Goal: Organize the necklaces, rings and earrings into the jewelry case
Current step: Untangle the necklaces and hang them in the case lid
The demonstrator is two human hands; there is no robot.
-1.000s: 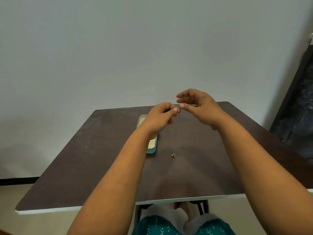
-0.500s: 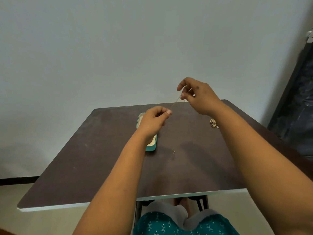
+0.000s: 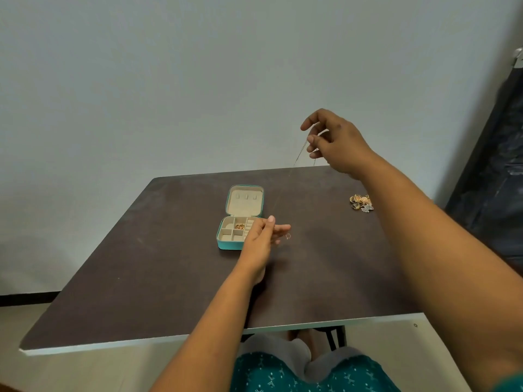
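Fingers of the right hand (image 3: 336, 142) pinched a necklace (image 3: 300, 150) aloft. Left hand (image 3: 261, 239) hovered loose-fingered beside the jewelry case (image 3: 240, 219), holding nothing.

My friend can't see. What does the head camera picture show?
A person's right hand pinches one end of a thin necklace chain, raised above a dark table, while the left hand reaches near a small ring. An open teal jewelry case sits mid-table, and a pile of gold jewelry lies to the right.

You face a plain pale grey-blue wall (image 3: 169, 80). A dark brown tabletop (image 3: 141, 264) with a white front edge stands against it. Pale floor (image 3: 17, 329) lies below, evenly lit.
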